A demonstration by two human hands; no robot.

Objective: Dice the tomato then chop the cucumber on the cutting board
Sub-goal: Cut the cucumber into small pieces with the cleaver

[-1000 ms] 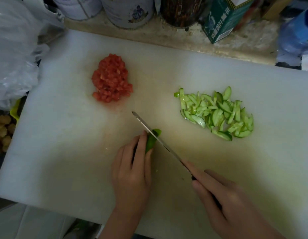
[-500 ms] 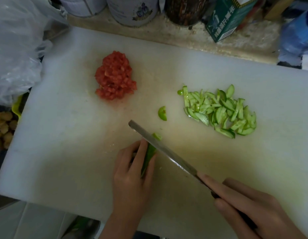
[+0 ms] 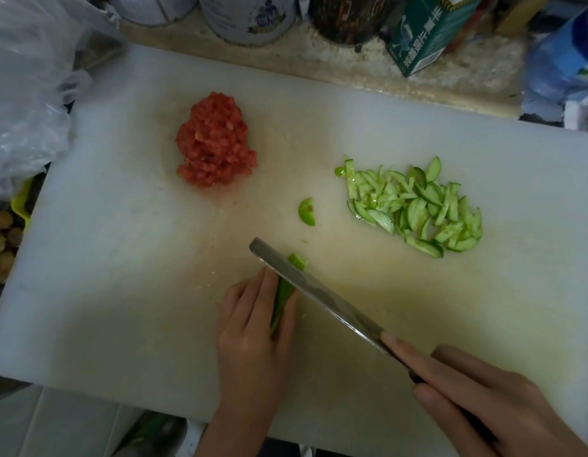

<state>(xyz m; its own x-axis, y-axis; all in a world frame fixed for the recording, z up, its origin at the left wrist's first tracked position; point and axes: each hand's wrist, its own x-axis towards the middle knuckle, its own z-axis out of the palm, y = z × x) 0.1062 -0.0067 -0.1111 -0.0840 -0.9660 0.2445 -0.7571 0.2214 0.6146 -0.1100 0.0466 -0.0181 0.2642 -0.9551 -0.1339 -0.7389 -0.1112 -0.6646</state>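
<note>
A pile of diced tomato (image 3: pixel 215 141) lies at the back left of the white cutting board (image 3: pixel 121 275). Sliced cucumber pieces (image 3: pixel 414 206) are heaped at the right, and one cut-off cucumber end (image 3: pixel 307 211) lies alone between the two piles. My left hand (image 3: pixel 253 328) pins the remaining cucumber piece (image 3: pixel 282 301) to the board between its fingers. My right hand (image 3: pixel 477 397) grips the knife (image 3: pixel 319 291) by its handle, forefinger along the spine. The blade crosses the cucumber near its far tip, and a small green stub (image 3: pixel 299 260) shows beyond it.
Tins (image 3: pixel 250 18), a dark jar (image 3: pixel 348 18) and a green carton (image 3: pixel 424 37) stand along the counter behind the board. A clear plastic bag (image 3: pixel 25 94) lies at the left, a blue-white pack (image 3: pixel 563 57) at the right. Brown lumps (image 3: pixel 1 245) sit off the board's left edge.
A cucumber end was cut off and now lies apart near the board's middle. The knife has pulled back toward me and its blade sits across the cucumber tip again.
</note>
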